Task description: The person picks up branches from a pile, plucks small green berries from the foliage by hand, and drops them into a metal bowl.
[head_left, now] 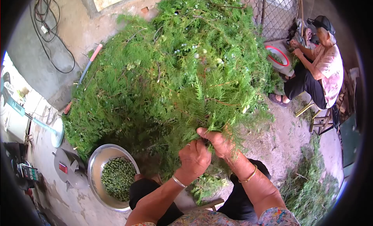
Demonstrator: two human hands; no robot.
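Observation:
A leafy green conifer branch [217, 96] rises from my hands, in front of a large heap of similar cuttings. My right hand [218, 142] grips its lower stem, the thumb laid along it. Close against it is my left hand [194, 158], its fingers curled and pinched at the base of the branch; what lies between those fingertips is hidden. To the left of my knees, a wide metal basin [95, 175] contains many small green cones [117, 178].
The heap of conifer cuttings [128, 94] fills the middle. On the right a person [324, 66] sits beside a red-rimmed basin [286, 57]. More cuttings [309, 183] lie at lower right. A fan [57, 132] and a round stool [68, 167] with a red phone-like object stand left.

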